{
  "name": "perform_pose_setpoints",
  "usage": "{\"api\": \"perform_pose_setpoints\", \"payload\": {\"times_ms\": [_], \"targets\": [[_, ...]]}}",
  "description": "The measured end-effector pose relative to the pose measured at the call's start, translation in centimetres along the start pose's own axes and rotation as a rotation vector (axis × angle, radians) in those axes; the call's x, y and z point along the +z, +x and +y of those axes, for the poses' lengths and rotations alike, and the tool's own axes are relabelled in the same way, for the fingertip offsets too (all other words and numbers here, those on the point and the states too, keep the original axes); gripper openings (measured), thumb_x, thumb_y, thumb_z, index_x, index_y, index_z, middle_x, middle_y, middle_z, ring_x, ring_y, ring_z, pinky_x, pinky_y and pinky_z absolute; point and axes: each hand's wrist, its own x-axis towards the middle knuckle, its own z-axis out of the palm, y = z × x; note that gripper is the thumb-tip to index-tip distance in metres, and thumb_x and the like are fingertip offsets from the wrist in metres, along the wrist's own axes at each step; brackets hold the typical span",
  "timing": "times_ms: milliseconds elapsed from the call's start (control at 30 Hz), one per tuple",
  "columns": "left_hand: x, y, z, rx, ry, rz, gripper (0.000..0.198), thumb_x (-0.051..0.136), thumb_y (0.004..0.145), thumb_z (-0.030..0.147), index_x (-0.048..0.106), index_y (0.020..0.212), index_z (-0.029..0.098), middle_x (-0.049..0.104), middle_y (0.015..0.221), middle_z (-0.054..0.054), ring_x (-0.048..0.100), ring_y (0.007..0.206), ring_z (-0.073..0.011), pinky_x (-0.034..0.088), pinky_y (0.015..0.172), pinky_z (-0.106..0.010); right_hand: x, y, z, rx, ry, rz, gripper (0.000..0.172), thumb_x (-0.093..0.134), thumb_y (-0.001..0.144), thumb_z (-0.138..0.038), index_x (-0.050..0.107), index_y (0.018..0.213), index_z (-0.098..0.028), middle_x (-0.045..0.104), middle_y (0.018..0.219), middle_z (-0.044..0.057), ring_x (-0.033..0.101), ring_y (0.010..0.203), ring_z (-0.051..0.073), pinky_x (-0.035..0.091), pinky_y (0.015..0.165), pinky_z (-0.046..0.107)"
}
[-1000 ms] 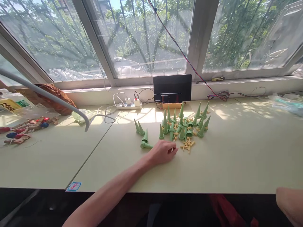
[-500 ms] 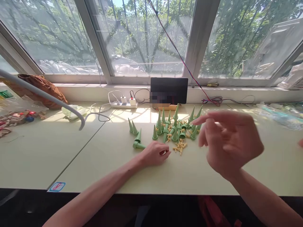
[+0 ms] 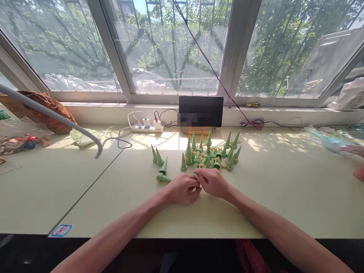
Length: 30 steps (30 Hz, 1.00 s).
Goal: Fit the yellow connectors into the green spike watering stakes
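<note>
My left hand point(image 3: 184, 188) rests on the table with its fingers curled closed; whatever they hold is hidden. My right hand point(image 3: 212, 182) meets it from the right, fingertips pinched together against the left fingers, and anything in the pinch is too small to make out. Just beyond both hands stands a cluster of green plastic spikes point(image 3: 196, 153), some upright and some lying down. Small yellow plastic pieces point(image 3: 201, 165) are mixed among them. A fallen green spike with a cap point(image 3: 163, 177) lies by my left hand, and several more stand behind it.
A dark tablet point(image 3: 200, 111) leans at the window side behind the cluster. To its left lies a white power strip point(image 3: 148, 128) with cables. A grey tube point(image 3: 57, 115) crosses the left side. Another person's hand point(image 3: 354, 149) touches plastic bags point(image 3: 327, 138) at the right.
My right hand has come down from its raised place at the right to meet my left hand, covering the loose yellow pieces. My left hand has stayed closed on the table.
</note>
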Motion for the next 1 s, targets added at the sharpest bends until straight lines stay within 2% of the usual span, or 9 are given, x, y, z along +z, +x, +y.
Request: {"api": "perform_pose_setpoints", "payload": {"times_ms": [233, 700, 867, 1000], "targets": [[-0.84, 0.14, -0.27, 0.005, 0.005, 0.024, 0.018, 0.049, 0.079, 0.01, 0.054, 0.063, 0.017, 0.05, 0.058, 0.003, 0.036, 0.051, -0.0088, 0.033, 0.051, -0.024, 0.39, 0.07, 0.08, 0.124, 0.129, -0.025, 0.022, 0.046, 0.095, -0.017, 0.067, 0.091, -0.018, 0.066, 0.068, 0.001, 0.054, 0.056, 0.012, 0.038, 0.056, 0.022], [-0.43, -0.1, -0.55, -0.013, 0.014, 0.012, 0.018, 0.049, 0.079, 0.01, 0.053, 0.063, 0.017, 0.05, 0.058, 0.003, 0.038, 0.051, -0.0086, 0.033, 0.052, -0.023, 0.27, 0.06, -0.37, 0.149, 0.18, -0.033, 0.019, 0.047, 0.092, -0.014, 0.066, 0.089, -0.018, 0.067, 0.069, 0.003, 0.056, 0.057, 0.013, 0.039, 0.057, 0.022], [-0.28, -0.05, -0.68, -0.005, 0.092, 0.036, 0.019, 0.048, 0.08, 0.009, 0.054, 0.063, 0.017, 0.053, 0.058, 0.002, 0.04, 0.05, -0.0084, 0.032, 0.051, -0.023, 0.25, 0.26, -0.39, 0.154, 0.187, -0.024, 0.02, 0.047, 0.093, -0.016, 0.066, 0.087, -0.018, 0.066, 0.068, 0.002, 0.055, 0.056, 0.013, 0.039, 0.056, 0.022], [-0.92, 0.11, -0.84, 0.038, 0.237, 0.037, 0.027, 0.045, 0.091, 0.014, 0.055, 0.066, 0.017, 0.055, 0.06, 0.001, 0.044, 0.048, -0.0087, 0.027, 0.049, -0.025, 0.36, 0.41, -0.16, 0.154, 0.176, -0.013, 0.02, 0.047, 0.093, -0.018, 0.066, 0.087, -0.018, 0.064, 0.065, 0.002, 0.052, 0.055, 0.013, 0.037, 0.055, 0.022]]}}
